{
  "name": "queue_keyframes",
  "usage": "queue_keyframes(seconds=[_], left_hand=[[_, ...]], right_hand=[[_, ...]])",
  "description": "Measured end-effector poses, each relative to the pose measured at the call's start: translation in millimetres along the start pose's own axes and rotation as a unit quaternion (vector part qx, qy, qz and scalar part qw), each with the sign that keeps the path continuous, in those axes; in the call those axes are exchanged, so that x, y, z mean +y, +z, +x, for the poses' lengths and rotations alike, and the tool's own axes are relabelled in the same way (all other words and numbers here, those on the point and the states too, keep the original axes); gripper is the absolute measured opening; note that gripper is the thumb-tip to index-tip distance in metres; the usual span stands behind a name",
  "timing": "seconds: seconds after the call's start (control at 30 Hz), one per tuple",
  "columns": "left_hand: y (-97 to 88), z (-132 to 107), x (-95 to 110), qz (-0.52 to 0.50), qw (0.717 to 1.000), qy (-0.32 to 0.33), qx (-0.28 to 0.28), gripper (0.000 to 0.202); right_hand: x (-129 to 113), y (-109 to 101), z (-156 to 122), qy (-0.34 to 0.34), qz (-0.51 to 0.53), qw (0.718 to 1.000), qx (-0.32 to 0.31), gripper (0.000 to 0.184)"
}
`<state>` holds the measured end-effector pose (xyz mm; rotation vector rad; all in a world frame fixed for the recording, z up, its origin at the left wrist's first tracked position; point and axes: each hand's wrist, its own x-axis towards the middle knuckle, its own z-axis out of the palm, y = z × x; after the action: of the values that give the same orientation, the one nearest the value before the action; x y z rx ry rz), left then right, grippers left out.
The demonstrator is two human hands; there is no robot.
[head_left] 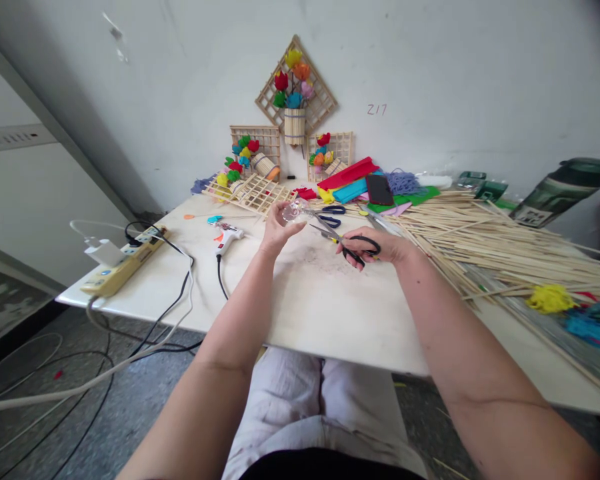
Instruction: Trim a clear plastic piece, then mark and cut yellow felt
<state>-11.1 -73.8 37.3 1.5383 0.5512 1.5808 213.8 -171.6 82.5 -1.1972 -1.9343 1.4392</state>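
My left hand (279, 230) is raised above the white table (300, 300), its fingers curled round a small clear roll of tape (291, 211). To its right, my right hand (380, 248) grips the black handles of a pair of scissors (347, 245), whose open blades point left toward the tape. Another pair of scissors with blue handles (330, 215) lies just behind both hands.
A glue gun (227, 238) and a power strip (125, 263) with cables lie left. A big heap of wooden sticks (480, 240) fills the right. Coloured felt sheets (360, 183), a phone (379, 189), yarn and lattice frames with felt flowers (296, 90) stand at the back wall.
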Motion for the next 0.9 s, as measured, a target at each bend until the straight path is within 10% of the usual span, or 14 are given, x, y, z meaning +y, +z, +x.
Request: queue_keyframes(seconds=[0.9], left_hand=[[6.8,-8,2,0.012,0.993,-0.066,-0.094,0.057]], right_hand=[[-7,28,18,-0.016,-0.075,0.994,0.079,0.027]])
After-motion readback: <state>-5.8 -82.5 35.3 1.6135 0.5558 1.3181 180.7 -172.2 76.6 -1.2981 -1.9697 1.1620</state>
